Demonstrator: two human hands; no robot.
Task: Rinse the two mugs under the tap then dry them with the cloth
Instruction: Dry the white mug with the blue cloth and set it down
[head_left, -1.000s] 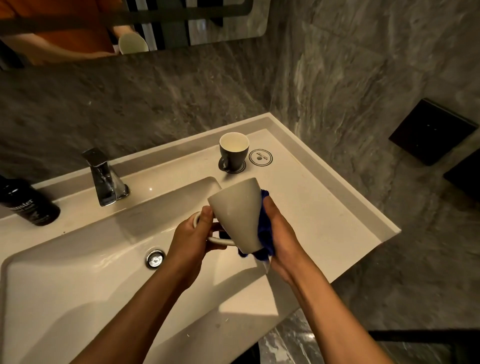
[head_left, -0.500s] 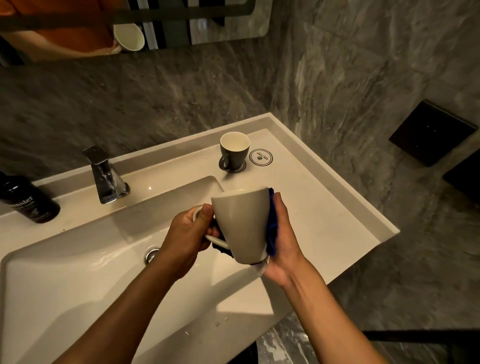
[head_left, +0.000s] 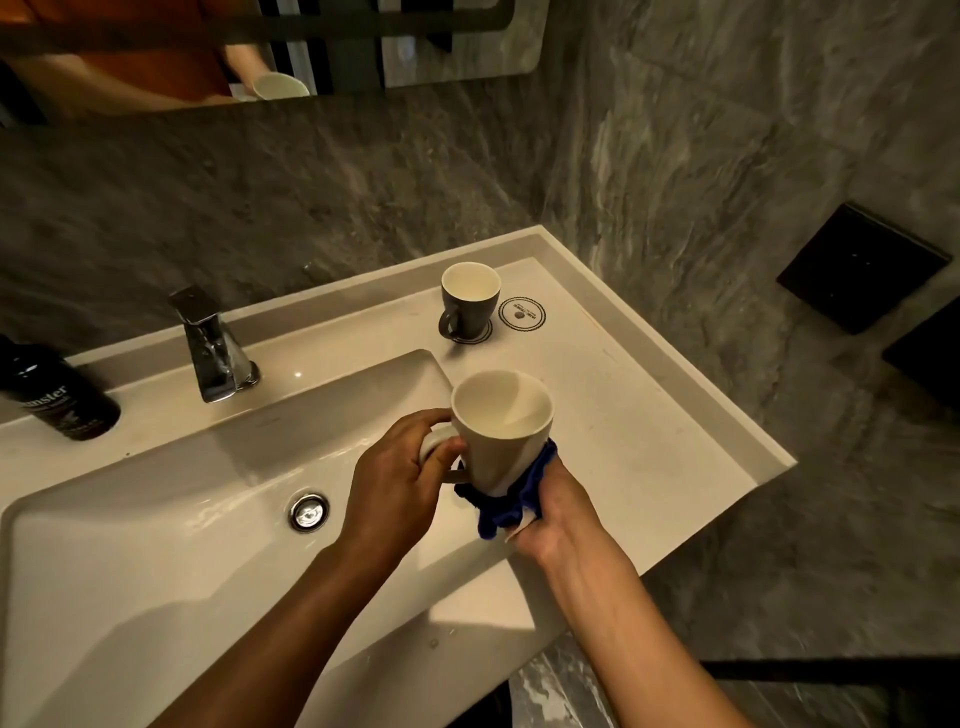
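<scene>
Wall: grey veined stone (head_left: 363, 197) behind and to the right of the basin, with a dark square panel (head_left: 862, 265) set into the right side.
Mirror: its lower edge (head_left: 311, 47) runs along the top, reflecting an orange top and the pale mug.
Sink: a white rectangular basin (head_left: 156, 519) with a flat ledge on its right; the round metal drain (head_left: 309, 512) sits in the bowl.
Tap: chrome (head_left: 213, 348), on the back ledge, left of centre; no water visible.
Bottle: black (head_left: 52, 400), leaning at the far left of the ledge.
Pale mug: cream (head_left: 498, 431), held above the right edge of the bowl, tilted so its open mouth faces the camera.
Dark mug: grey outside, pale inside (head_left: 467, 301), upright on a round coaster on the back right ledge, handle to the left; a second printed coaster (head_left: 522, 313) lies just beside it.
Cloth: blue (head_left: 506, 499), bunched around the pale mug's base.
Left hand: (head_left: 400, 478) fingers curled around the pale mug's handle.
Right hand: (head_left: 556, 512) clutches the cloth against the pale mug's bottom.
</scene>
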